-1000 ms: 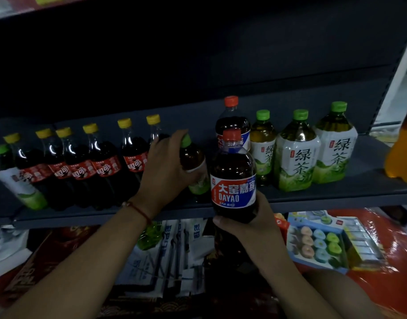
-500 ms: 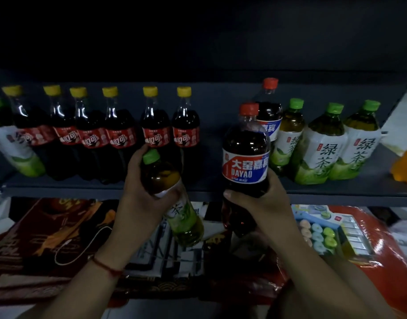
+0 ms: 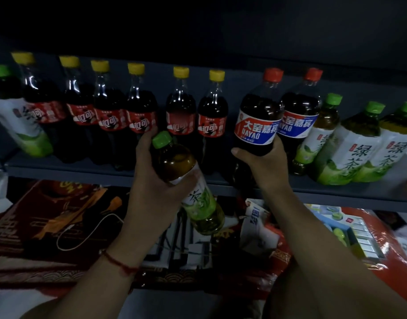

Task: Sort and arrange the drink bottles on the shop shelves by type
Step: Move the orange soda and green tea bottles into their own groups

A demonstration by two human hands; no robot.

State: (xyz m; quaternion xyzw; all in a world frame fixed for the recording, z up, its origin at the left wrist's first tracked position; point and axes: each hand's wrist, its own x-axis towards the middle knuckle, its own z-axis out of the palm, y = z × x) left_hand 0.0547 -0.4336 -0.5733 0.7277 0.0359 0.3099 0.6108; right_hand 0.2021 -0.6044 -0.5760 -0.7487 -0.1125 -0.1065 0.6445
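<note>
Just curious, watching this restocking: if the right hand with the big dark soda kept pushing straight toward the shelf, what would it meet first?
Probably the second DAYAO bottle standing just behind and right of the one the right hand grips; depth is hard to judge.

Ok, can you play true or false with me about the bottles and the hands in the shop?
1. The left hand holds a green tea bottle with a green cap. True.
2. The right hand is empty. False: its grip is on a dark Dayao soda bottle with an orange-red cap.
3. The cola bottles on the shelf have yellow caps. True.
4. The held tea bottle stands upright on the shelf. False: it is tilted, in front of the shelf edge.
5. A second Dayao bottle stands just right of the held one. True.
6. All green tea bottles are on the right. False: one leans at the far left.
</note>
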